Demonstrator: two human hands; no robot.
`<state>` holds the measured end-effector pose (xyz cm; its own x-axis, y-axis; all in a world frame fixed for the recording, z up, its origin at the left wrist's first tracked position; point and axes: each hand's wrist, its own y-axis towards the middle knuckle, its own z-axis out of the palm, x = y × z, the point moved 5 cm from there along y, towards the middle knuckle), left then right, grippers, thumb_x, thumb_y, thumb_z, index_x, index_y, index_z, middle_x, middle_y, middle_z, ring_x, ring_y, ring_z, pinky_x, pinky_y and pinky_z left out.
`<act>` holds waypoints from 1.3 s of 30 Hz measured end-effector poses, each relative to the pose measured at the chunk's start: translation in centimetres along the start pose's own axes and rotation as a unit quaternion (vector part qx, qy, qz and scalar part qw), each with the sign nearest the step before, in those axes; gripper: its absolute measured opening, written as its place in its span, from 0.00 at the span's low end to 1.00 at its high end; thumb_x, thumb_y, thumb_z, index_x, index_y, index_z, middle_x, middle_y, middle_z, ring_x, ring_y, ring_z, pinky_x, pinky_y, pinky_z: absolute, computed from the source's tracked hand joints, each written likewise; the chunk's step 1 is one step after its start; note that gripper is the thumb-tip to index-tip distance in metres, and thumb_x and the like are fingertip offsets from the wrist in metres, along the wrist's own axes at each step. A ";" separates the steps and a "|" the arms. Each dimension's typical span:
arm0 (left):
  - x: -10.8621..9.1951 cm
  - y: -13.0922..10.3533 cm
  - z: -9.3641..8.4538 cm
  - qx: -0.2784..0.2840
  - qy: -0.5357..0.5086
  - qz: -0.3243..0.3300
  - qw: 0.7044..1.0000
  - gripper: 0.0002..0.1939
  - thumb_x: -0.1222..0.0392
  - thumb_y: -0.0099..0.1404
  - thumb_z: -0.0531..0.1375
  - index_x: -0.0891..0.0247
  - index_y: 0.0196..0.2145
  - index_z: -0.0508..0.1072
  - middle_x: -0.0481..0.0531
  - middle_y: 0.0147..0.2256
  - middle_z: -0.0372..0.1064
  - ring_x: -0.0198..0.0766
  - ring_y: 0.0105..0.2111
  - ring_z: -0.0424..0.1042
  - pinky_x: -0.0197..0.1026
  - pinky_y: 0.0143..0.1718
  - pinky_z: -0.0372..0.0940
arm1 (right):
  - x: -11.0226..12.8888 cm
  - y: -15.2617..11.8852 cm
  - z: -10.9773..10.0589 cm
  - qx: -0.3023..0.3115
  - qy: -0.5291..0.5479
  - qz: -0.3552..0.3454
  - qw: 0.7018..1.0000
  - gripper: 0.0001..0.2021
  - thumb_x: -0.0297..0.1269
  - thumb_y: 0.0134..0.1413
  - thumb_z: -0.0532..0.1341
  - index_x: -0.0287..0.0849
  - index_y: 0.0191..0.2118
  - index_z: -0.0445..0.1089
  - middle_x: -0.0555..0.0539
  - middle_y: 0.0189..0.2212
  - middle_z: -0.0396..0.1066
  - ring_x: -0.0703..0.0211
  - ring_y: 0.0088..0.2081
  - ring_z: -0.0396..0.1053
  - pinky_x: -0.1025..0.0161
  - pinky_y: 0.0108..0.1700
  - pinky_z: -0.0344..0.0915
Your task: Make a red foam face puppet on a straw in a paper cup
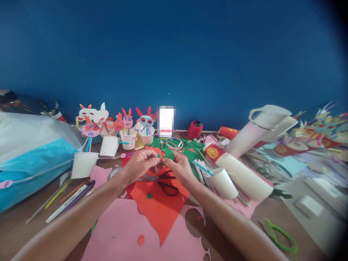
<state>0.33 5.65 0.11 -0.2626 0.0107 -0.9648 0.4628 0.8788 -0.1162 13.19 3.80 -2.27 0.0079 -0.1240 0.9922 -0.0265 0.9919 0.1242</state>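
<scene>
Both my hands meet above the table's middle. My left hand (141,163) and my right hand (178,166) pinch a small green paper piece (167,154) between their fingertips; a bit of red shows beside it. Below the hands lie black-handled scissors (165,185) on a cut red paper sheet (160,208), which rests on pink paper (119,232).
Paper-cup bunny figures (127,128) stand at the back before a blue wall. White cups (83,165) and pens (69,199) are at left, a bag (29,156) far left. Stacked cups (244,175), a white jug (261,125), a red thread spool (195,129) and a green loop (280,237) are at right.
</scene>
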 end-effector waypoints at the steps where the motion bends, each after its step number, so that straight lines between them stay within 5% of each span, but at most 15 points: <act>1: 0.0 0.0 0.0 -0.001 0.004 0.001 1.000 0.07 0.62 0.57 0.55 0.64 0.23 0.66 0.45 0.17 0.67 0.31 0.20 0.67 0.33 0.24 0.59 | 0.0 0.0 0.0 0.001 -0.001 -0.002 1.000 0.07 0.37 0.46 0.58 0.39 0.24 0.64 0.53 0.20 0.62 0.66 0.23 0.58 0.68 0.27 0.56; 27: -0.8 -0.2 0.0 -0.014 0.010 0.015 1.000 0.06 0.62 0.56 0.56 0.65 0.23 0.67 0.47 0.18 0.68 0.33 0.22 0.69 0.34 0.27 0.61 | 0.4 0.1 0.2 0.019 0.020 -0.015 0.999 0.04 0.33 0.46 0.58 0.39 0.26 0.66 0.52 0.22 0.68 0.63 0.26 0.64 0.67 0.31 0.59; 39: -0.5 -0.1 0.1 -0.006 -0.033 -0.002 0.999 0.07 0.61 0.54 0.57 0.65 0.22 0.65 0.47 0.20 0.69 0.33 0.20 0.69 0.35 0.24 0.61 | 0.7 -0.1 0.2 0.008 0.004 -0.014 1.000 0.05 0.35 0.46 0.57 0.39 0.25 0.65 0.53 0.21 0.63 0.66 0.24 0.58 0.68 0.28 0.56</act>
<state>0.54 5.47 0.60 -0.2081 -0.0238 -0.9778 0.4514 0.8845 -0.1176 13.01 3.56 -1.58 0.0173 -0.1512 0.9884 -0.0425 0.9875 0.1518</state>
